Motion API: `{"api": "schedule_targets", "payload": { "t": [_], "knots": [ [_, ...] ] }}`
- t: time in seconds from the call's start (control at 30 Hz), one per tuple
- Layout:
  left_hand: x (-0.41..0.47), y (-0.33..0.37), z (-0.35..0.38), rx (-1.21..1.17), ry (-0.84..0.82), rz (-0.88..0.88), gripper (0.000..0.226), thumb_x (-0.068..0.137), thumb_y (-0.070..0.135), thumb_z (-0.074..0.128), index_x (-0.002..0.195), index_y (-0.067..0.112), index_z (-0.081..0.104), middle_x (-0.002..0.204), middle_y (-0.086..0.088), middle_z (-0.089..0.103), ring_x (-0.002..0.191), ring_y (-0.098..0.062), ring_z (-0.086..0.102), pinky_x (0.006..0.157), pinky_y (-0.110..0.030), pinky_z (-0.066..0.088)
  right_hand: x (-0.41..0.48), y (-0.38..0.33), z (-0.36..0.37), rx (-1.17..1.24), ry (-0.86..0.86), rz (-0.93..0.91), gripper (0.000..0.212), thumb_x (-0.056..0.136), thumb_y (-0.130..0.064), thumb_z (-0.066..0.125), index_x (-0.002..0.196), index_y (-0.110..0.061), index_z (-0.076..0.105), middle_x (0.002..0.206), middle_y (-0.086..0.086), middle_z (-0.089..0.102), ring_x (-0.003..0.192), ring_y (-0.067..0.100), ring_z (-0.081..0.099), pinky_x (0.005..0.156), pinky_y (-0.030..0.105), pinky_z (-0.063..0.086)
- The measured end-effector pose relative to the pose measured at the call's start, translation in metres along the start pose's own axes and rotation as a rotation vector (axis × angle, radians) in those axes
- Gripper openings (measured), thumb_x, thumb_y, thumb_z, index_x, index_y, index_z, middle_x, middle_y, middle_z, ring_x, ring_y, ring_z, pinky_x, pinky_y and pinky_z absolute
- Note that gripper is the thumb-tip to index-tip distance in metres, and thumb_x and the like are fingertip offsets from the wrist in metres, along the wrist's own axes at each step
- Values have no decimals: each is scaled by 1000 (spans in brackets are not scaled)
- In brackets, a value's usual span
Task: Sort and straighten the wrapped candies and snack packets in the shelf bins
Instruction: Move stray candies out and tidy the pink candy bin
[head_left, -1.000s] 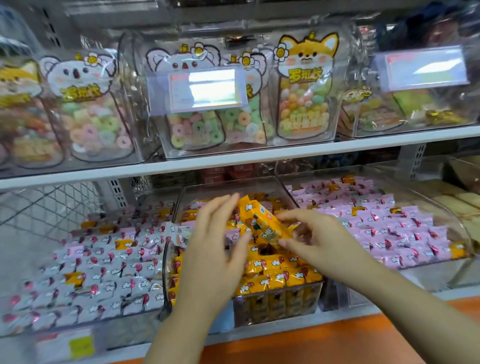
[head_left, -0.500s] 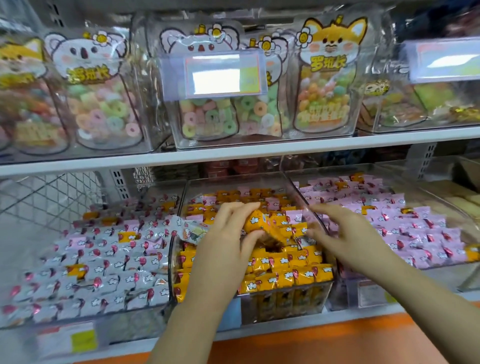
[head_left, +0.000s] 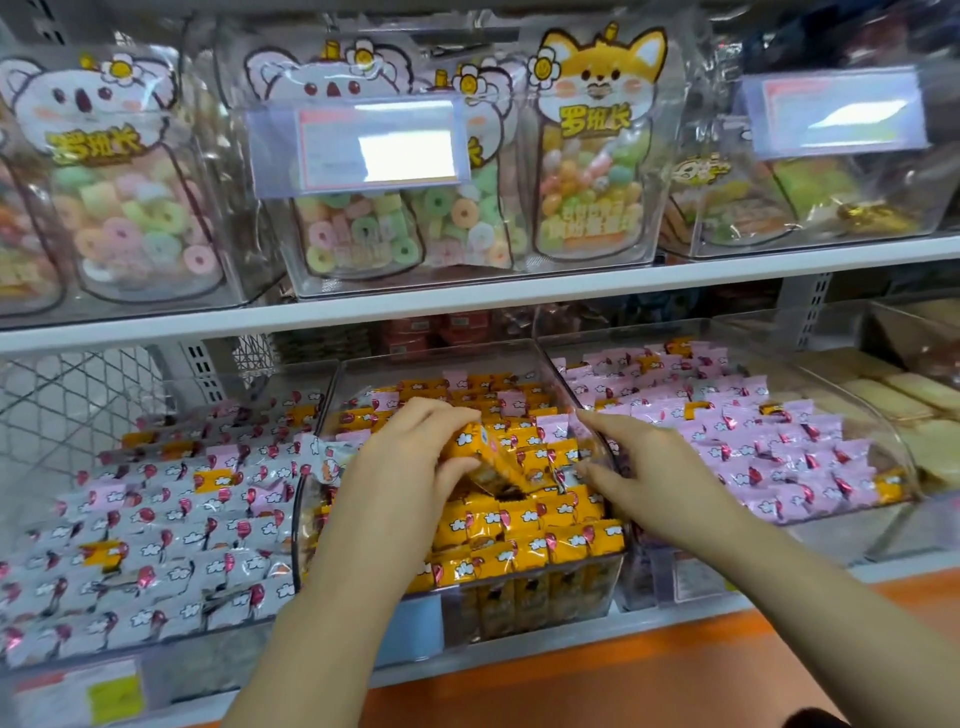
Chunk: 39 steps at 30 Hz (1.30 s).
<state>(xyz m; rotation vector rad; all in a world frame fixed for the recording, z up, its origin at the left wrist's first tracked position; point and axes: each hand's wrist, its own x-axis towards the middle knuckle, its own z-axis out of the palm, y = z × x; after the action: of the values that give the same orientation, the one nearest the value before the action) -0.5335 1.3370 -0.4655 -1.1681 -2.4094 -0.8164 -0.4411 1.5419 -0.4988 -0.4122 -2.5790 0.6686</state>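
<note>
Straightening in middle bin (head_left: 519, 603): 1 orange packet (head_left: 478, 453) pinched by left hand (head_left: 410, 467), right hand (head_left: 654, 480) spread (empty); next, lay it flat in row.

Head view looks forward-down, close onto the shelf bins (head_left: 467, 364).

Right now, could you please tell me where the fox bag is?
Head view: the fox bag stands on the upper shelf, right of centre, with a koala bag and a price tag on its left.
</note>
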Motion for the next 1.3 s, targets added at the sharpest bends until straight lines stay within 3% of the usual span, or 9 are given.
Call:
{"api": "schedule_targets", "payload": {
  "t": [0.3,0.53,0.67,0.8,0.87,0.97,1.13,1.3],
  "knots": [
    [8,11,4,80,-81,37,40,89,22,61,128,29,56,126,12,52,110,-9,51,92,-19,38,0,-1,-1,-1,-1,-19,58,89,-29,61,142,-28,38,135,-3,54,119,15,52,97,28,42],
    [19,21,41,159,-212,-57,48,92,33,57,137,34,40,136,10,49,119,-12,49,94,-26,42,0,0,0,8,-3,-33,58,89,-30,60,142,-29,38,132,-3,56,116,15,53,97,30,45],
    [19,22,48,323,-258,-104,28,92,42,53,118,33,48,110,6,63,105,-16,54,92,-30,36,0,3,2,5,4,-32,58,89,-32,60,142,-30,38,123,0,61,110,16,57,93,30,46],
    [16,13,53,482,-344,-32,27,100,36,39,116,33,61,107,7,64,108,-15,49,92,-34,26,0,4,3,-21,16,-45,58,90,-32,59,143,-31,36,132,-4,56,114,14,54,92,24,42],
    [15,12,53,480,-356,-21,30,101,38,36,118,34,61,114,10,62,112,-13,46,93,-35,25,0,3,3,-19,17,-43,57,90,-32,59,143,-31,37,131,-4,57,113,14,55,90,23,43],
    [15,14,48,377,-277,-38,29,100,39,36,117,36,59,124,15,56,116,-10,44,97,-33,24,0,3,2,-5,10,-40,56,90,-30,58,142,-31,38,123,-2,61,108,15,57,88,26,45],
    [14,2,21,219,48,-121,26,96,36,45,118,37,59,125,16,55,118,-10,46,103,-34,23,-1,2,2,-5,1,-33,56,90,-30,59,142,-29,38,120,2,63,106,18,59,87,30,48],
    [6,-25,-6,233,-6,-311,40,90,15,51,124,35,56,135,6,52,124,-20,44,107,-43,24,-1,-1,2,-40,-1,-34,56,90,-29,58,143,-28,38,120,1,63,104,17,59,83,24,45]
  ]
}}
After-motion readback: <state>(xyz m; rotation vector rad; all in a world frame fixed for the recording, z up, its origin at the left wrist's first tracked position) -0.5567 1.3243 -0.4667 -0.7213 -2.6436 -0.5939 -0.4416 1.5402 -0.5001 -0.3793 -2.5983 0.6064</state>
